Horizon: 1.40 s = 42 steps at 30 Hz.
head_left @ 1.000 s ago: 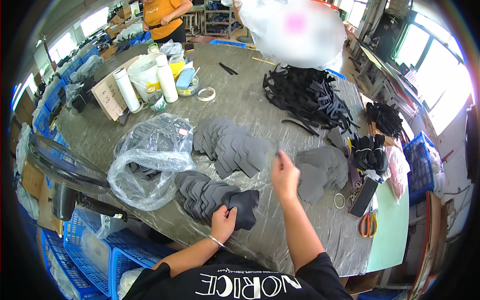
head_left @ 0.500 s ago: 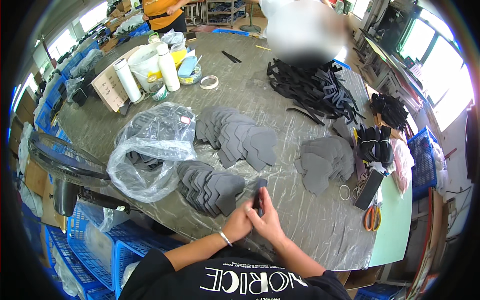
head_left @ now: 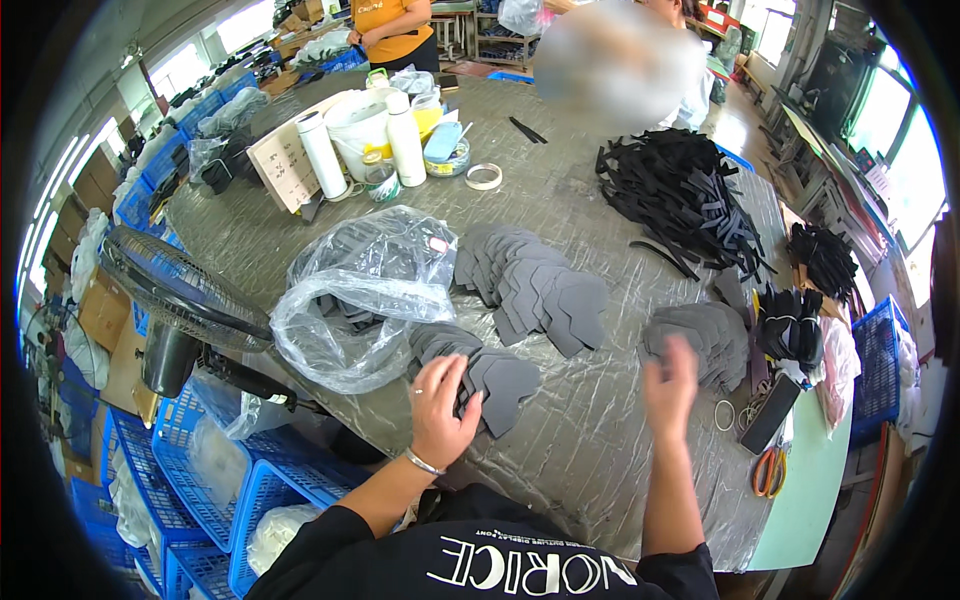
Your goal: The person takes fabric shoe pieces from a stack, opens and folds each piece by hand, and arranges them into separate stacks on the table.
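Curved dark grey foam-like pieces lie in overlapping piles on the table. My left hand, wearing a bracelet, rests at the near edge of the near-left pile, thumb and fingers apart. My right hand reaches to the front left of the right pile. Its fingertips are smeared by motion, but the thumb stands apart and no piece shows in it. A third pile lies farther back between them. Beside it, a clear plastic bag holds more dark pieces.
A black fan stands at the left table edge above blue crates. Orange-handled scissors and a black block lie at right. Black strips are heaped farther back. White bottles stand at far left; people are across the table.
My hands, pressed together around a dark piece before, have parted: the left to the near-left pile, the right to the right pile. The whole view has shifted, moving the scene rightward.
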Available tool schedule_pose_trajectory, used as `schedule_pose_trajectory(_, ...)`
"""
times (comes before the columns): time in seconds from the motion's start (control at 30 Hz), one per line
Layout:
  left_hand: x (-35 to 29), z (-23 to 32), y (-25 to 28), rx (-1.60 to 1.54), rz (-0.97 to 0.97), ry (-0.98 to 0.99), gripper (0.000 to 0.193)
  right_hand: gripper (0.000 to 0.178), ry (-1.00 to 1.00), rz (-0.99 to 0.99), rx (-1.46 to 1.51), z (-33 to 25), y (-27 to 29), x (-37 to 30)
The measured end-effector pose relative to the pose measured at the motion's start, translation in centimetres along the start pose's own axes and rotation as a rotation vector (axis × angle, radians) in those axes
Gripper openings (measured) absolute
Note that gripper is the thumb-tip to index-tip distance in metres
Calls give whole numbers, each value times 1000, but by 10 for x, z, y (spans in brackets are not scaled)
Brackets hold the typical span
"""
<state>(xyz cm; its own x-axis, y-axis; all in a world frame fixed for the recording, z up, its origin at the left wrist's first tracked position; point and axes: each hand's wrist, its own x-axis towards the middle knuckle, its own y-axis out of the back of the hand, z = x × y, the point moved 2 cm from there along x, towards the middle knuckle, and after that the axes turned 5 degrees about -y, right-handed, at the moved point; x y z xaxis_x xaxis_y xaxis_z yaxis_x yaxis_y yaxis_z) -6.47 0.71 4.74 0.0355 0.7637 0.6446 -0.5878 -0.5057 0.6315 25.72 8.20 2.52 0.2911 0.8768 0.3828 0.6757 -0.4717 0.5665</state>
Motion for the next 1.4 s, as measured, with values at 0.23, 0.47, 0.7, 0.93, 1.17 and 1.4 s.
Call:
schedule_pose_trajectory(0.23, -11, -8, -16, 214, -254, -9, 57, 65, 96, -668, 116, -92, -88, -100)
schedule_pose_trajectory(0.47, -16, 5, -16, 79, -209, -49, 45, 70, 32, -657, 264, -98, -100, -116)
schedule_pose_trajectory(0.7, -16, 6, -19, -25, -222, -86, 47, 65, -86, -587, 232, -104, -113, -112)
schedule_pose_trajectory(0.93, -11, -4, 5, -6, -251, -53, 49, 57, -69, -537, 365, -101, -111, -108)
schedule_pose_trajectory(1.17, -25, 6, -3, -630, -261, 82, 51, 62, -98, -575, 421, -103, -104, -114)
schedule_pose_trajectory(1.4, -32, -3, -17, -1051, -223, 498, 58, 61, -165, -609, 433, -99, -104, -111)
